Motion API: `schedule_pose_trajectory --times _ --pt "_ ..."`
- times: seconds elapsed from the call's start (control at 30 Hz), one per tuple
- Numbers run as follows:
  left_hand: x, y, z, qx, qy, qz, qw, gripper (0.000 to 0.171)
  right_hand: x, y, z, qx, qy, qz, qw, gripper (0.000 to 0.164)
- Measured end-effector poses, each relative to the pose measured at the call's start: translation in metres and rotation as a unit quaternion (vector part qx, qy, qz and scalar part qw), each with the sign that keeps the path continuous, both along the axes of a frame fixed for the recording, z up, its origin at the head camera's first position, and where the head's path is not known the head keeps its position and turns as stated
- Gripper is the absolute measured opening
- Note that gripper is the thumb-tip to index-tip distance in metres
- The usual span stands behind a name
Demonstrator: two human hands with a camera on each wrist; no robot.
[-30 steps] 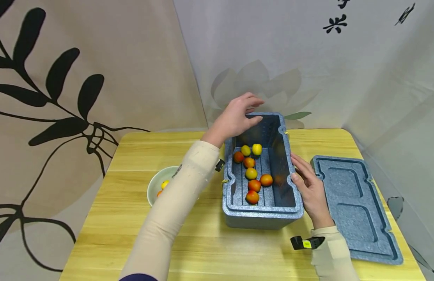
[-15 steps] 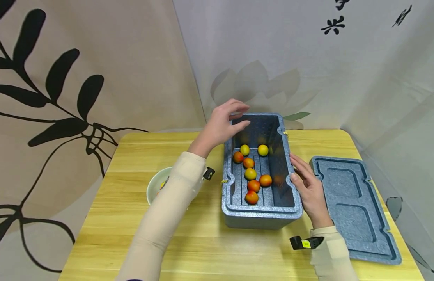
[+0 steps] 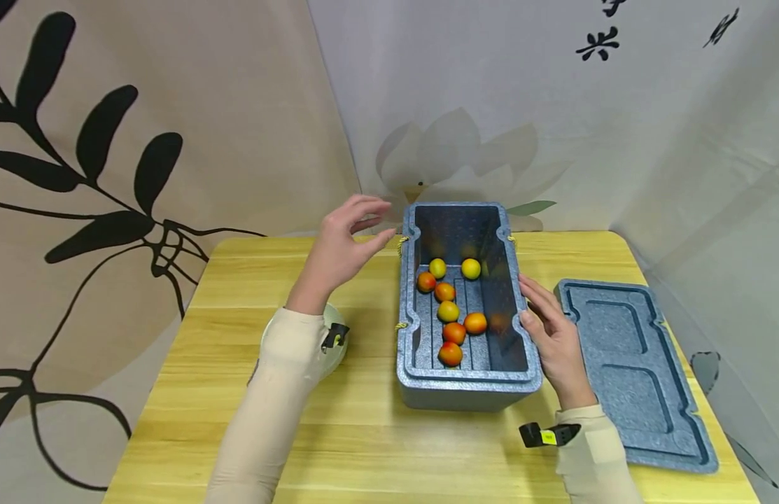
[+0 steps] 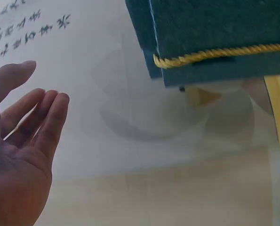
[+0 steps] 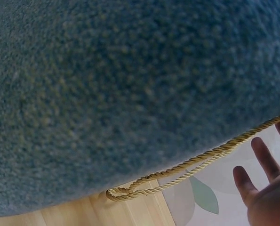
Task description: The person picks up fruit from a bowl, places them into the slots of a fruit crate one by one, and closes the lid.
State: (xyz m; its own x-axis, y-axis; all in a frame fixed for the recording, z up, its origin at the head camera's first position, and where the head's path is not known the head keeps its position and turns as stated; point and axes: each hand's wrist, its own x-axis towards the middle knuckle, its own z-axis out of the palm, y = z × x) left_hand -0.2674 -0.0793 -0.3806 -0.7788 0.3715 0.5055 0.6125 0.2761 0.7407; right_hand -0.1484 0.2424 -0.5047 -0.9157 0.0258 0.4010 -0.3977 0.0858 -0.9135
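Note:
My left hand [image 3: 341, 252] is in the air left of the foam box, its fingers loosely bent with nothing between them. In the left wrist view that hand [image 4: 27, 141] is apart from the box wall [image 4: 215, 28] and its yellow cord [image 4: 224, 53]. The grey-blue foam box [image 3: 467, 385] holds several small red, orange and yellow tomatoes [image 3: 454, 333] on its floor. My right hand [image 3: 553, 339] rests with fairly straight fingers against the box's right rim. Below the left wrist a pale bowl [image 3: 334, 357] is mostly hidden by the sleeve.
The foam lid [image 3: 637, 378] lies at the right of the wooden table [image 3: 376, 448], beside the right hand. A printed cloth [image 3: 238, 105] hangs behind the table. Cord also runs along the box's right side, the rope [image 5: 191, 167] showing in the right wrist view.
My left hand has moved from over the box leftward and down, clear of its rim. A yellow tomato at the box's far end has shifted slightly right. The right hand has stayed put.

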Motion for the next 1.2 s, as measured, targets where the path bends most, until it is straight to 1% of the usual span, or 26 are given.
schedule_pose_trajectory --times 0.13,0.27,0.37,0.6,0.8,0.93,1.0,1.2 --pt "0.007 -0.018 -0.007 -0.003 0.012 0.033 0.9994 0.034 -0.001 0.001 -0.001 0.001 0.002 -0.002 1.000 0.044" --pt "0.014 -0.035 -0.020 -0.018 0.021 0.082 0.9963 0.034 -0.002 0.001 -0.002 0.002 0.004 0.001 1.000 0.044" --pt "0.020 -0.046 -0.031 -0.016 0.019 0.108 0.9938 0.032 -0.001 0.001 -0.003 0.004 0.000 -0.002 1.000 0.044" --pt "0.035 -0.072 -0.060 0.000 -0.007 0.139 0.9902 0.029 0.002 0.000 -0.002 0.011 -0.006 -0.004 1.000 0.044" --pt "0.048 -0.091 -0.078 -0.008 -0.021 0.179 0.9836 0.029 0.001 0.001 -0.001 0.015 -0.002 -0.005 1.000 0.044" --pt "0.056 -0.101 -0.088 -0.019 -0.031 0.196 0.9799 0.030 -0.001 0.002 -0.001 0.017 0.001 -0.007 1.000 0.045" --pt "0.060 -0.105 -0.094 -0.017 -0.034 0.200 0.9791 0.030 -0.001 0.003 -0.001 0.015 0.002 -0.007 1.000 0.045" --pt "0.074 -0.115 -0.116 -0.018 -0.040 0.226 0.9731 0.032 0.001 0.001 -0.001 0.023 -0.006 -0.010 1.000 0.045"
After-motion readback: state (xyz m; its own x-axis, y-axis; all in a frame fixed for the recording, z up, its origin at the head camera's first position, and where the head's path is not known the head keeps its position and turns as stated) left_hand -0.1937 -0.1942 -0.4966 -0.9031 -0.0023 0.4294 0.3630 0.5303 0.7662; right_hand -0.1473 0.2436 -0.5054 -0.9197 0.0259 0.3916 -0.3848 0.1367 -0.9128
